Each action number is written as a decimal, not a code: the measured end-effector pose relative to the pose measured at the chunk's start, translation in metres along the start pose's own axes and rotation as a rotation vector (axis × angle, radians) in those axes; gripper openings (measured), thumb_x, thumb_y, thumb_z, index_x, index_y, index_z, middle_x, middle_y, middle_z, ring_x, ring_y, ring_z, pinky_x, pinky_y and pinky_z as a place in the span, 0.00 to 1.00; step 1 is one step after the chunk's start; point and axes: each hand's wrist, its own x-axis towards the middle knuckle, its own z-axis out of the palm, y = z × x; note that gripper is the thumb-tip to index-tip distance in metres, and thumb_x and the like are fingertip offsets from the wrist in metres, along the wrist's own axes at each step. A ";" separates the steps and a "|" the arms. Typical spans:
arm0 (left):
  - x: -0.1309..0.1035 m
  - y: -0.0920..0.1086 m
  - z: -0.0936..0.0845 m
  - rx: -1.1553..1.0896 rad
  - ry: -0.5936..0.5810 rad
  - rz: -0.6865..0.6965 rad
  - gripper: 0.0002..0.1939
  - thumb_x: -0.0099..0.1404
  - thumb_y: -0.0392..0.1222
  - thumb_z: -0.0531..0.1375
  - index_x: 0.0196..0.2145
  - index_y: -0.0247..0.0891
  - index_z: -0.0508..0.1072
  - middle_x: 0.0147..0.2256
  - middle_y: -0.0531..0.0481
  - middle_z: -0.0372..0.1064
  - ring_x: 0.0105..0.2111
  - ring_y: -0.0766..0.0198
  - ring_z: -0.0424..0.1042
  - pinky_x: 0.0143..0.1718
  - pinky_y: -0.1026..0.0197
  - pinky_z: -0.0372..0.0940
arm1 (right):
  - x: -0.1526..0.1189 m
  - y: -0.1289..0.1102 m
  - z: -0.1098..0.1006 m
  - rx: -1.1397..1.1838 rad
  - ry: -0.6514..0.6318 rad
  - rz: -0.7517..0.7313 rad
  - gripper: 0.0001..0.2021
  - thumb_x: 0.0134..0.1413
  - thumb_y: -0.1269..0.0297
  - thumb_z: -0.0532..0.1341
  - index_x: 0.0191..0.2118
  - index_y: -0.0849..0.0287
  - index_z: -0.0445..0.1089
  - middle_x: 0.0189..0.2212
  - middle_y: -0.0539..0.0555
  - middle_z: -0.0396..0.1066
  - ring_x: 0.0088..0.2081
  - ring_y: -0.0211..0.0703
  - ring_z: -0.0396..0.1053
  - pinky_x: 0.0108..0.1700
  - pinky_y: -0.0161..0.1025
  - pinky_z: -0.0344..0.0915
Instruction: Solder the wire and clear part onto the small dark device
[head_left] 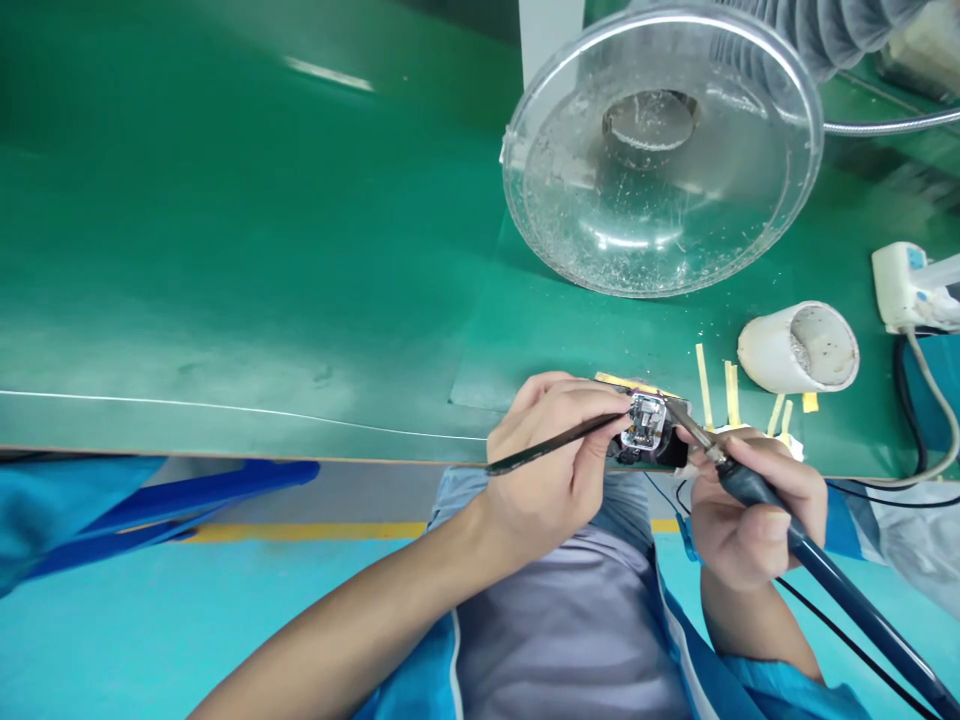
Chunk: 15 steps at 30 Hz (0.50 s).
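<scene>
left hand [551, 470]: grip holding tweezers [551, 443] | right hand [754, 510]: grip holding soldering iron [757, 492] | small part [646, 425] between both tips, above desk [300, 300] edge

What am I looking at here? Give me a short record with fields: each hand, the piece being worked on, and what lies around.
left hand: pinches dark tweezers, tips at the small part
right hand: holds a soldering iron like a pen, tip at the part
small part: shiny metal piece at the bench edge
bench: green mat
nearby: clear round hood, white cup, yellow strips
</scene>
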 end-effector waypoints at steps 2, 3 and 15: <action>0.001 0.000 0.001 -0.010 0.009 0.009 0.06 0.83 0.32 0.64 0.52 0.40 0.80 0.43 0.51 0.87 0.44 0.62 0.88 0.55 0.58 0.79 | 0.000 0.001 0.001 -0.009 0.005 -0.009 0.17 0.80 0.50 0.66 0.56 0.57 0.84 0.35 0.53 0.77 0.31 0.49 0.76 0.29 0.47 0.75; 0.001 0.001 0.001 -0.011 0.009 0.013 0.06 0.83 0.32 0.64 0.52 0.40 0.80 0.43 0.51 0.87 0.44 0.62 0.88 0.54 0.57 0.79 | 0.000 0.001 0.001 -0.013 0.006 -0.013 0.17 0.80 0.50 0.66 0.56 0.57 0.84 0.35 0.53 0.78 0.31 0.49 0.76 0.29 0.48 0.76; -0.004 -0.004 0.006 0.009 0.027 0.050 0.08 0.81 0.31 0.65 0.51 0.43 0.78 0.43 0.52 0.89 0.43 0.61 0.89 0.55 0.55 0.80 | -0.001 -0.004 -0.003 -0.035 -0.052 -0.014 0.15 0.80 0.52 0.65 0.56 0.56 0.84 0.35 0.53 0.77 0.34 0.51 0.79 0.35 0.52 0.84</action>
